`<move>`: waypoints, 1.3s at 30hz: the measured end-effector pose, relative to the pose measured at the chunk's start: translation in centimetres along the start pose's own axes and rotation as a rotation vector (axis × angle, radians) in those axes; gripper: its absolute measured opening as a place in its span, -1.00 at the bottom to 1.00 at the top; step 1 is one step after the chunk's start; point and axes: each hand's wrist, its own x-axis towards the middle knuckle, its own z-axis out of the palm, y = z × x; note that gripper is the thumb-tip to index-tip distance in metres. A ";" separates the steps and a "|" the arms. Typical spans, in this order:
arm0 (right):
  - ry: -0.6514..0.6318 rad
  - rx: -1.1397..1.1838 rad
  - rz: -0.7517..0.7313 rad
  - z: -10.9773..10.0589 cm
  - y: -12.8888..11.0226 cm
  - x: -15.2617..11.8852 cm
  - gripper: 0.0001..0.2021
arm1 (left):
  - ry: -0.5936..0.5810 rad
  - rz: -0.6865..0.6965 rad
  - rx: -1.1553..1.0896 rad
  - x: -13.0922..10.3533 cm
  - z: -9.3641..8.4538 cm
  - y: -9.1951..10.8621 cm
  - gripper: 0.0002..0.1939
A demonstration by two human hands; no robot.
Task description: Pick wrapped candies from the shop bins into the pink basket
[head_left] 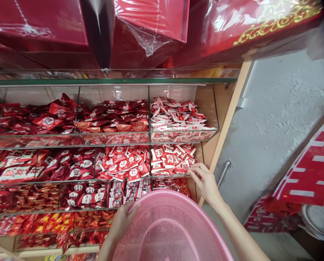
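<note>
My left hand grips the left rim of a pink mesh basket, thumb over the edge. No items show inside the basket. My right hand is at the right end of the second shelf row, thumb and forefinger pinched at the edge of a bin of red and white packets. Whether a packet is between the fingertips is too small to tell. Above that bin sits another bin of white and red packets.
More bins of dark red packets run left behind glass dividers. Large red boxes stand on the glass shelf overhead. A wooden side panel and a grey wall are at the right, with red printed bags beyond.
</note>
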 end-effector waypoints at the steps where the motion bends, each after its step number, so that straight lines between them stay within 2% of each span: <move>1: 0.007 0.007 -0.003 0.0 0.0 0.0 -0.77 | -0.001 -0.002 0.006 0.0 0.0 0.0 -0.54; 14: 0.106 0.010 -0.004 -1.1 0.4 0.3 -0.79 | 0.018 -0.017 0.050 0.4 0.2 -0.1 -0.56; 17: 0.115 0.026 0.015 -1.6 -0.3 0.3 -0.77 | 0.015 -0.008 0.061 0.4 0.2 0.2 -0.55; 20: 0.108 0.019 0.013 -2.9 -2.0 0.1 -0.77 | 0.006 -0.001 0.091 0.4 0.2 0.4 -0.53; 22: 0.030 0.032 0.005 -3.9 -3.6 -0.2 -0.78 | 0.003 -0.003 0.117 0.3 0.2 0.5 -0.53; 23: -0.053 0.061 0.012 -4.2 -4.5 -0.4 -0.78 | 0.002 -0.006 0.131 0.2 0.2 0.6 -0.53; 25: -0.301 0.174 0.060 -4.0 -5.9 -1.0 -0.79 | -0.007 -0.025 0.148 0.1 0.2 0.8 -0.53; 28: -0.705 0.409 0.182 -1.4 -6.8 -2.8 -0.85 | -0.031 -0.027 0.164 0.0 0.2 1.3 -0.53; 31: -0.954 0.595 0.317 2.6 -5.9 -5.3 -0.92 | -0.045 -0.025 0.204 0.0 0.2 1.8 -0.56; 33: -1.035 0.660 0.462 4.9 -4.6 -6.7 -0.95 | -0.050 -0.021 0.237 0.2 0.4 2.0 -0.57; 35: -1.050 0.676 0.635 6.5 -3.2 -7.8 -0.97 | -0.056 -0.012 0.268 0.3 0.6 2.0 -0.58; 39: -0.922 0.625 0.890 8.2 -1.0 -9.4 -0.93 | -0.063 -0.028 0.322 0.3 0.9 1.9 -0.61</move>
